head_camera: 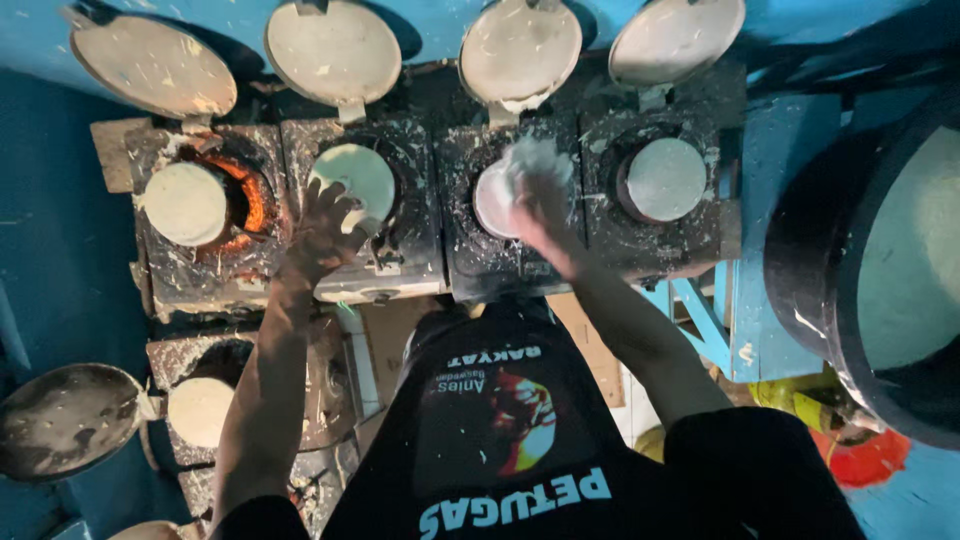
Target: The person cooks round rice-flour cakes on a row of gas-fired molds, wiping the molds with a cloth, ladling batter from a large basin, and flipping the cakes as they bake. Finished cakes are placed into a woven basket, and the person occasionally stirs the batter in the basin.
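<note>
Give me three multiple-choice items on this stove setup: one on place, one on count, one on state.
1. Where is the left hand?
A. On the second white disc from the left in the top row
B. On the far-right disc
C. On a raised lid

2. How many lids stand open above the top row of burners?
A. Two
B. Four
C. Six

3. Which top-row burner shows an orange glow?
A. The far-left one
B. The far-right one
C. None

Answers:
1. A, its fingers rest on the edge of the second white disc.
2. B, four round lids are tilted up along the blue wall.
3. A, the glow shows beside the far-left disc, at the far-left burner; the right hand is at the third disc.
</note>
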`<state>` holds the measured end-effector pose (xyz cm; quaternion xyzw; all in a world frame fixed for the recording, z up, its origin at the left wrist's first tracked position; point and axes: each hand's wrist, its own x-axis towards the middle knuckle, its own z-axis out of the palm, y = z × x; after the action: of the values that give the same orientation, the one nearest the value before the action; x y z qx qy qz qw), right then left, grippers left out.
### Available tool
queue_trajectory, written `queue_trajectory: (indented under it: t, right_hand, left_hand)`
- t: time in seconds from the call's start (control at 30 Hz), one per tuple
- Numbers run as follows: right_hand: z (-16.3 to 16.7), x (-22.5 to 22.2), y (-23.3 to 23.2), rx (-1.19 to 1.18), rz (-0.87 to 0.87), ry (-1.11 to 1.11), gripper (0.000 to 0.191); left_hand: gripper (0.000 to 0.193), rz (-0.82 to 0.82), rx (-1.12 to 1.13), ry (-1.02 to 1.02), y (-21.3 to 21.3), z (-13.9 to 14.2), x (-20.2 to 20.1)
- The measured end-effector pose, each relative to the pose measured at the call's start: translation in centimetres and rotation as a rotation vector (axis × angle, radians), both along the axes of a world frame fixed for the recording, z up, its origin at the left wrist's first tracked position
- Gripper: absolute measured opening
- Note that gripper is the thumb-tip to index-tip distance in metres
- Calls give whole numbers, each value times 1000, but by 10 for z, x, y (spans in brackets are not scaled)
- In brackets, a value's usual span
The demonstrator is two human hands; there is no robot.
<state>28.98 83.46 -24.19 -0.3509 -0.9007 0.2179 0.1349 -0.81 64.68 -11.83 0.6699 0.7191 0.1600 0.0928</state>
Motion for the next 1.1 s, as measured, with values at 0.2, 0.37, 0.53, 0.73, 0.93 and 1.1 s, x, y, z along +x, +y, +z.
queue_trajectory:
  t: [0.2,0.37,0.53,0.73,0.93,1.1]
  right_hand:
    - [81,37,44,-754,-115,609,66]
    - [105,72,107,-1172,-578,836,71]
    - [92,58,71,-1536,-400,822,76]
    - [101,80,69,-1538,-452,1096,82]
    - [100,77,73,-1784,-215,892,85]
    - [91,72,44,-1355,-80,868,68]
  left_hand:
    - [29,155,6,-73,27,4,9]
    - [42,653,-123,-49,59,11,52]
    - [72,816,-175,141,77,-5,86]
    - [80,901,53,161,61,-30,59]
    - [63,915,5,110,70,-25,73]
    - [60,884,-50,132,79,-19,73]
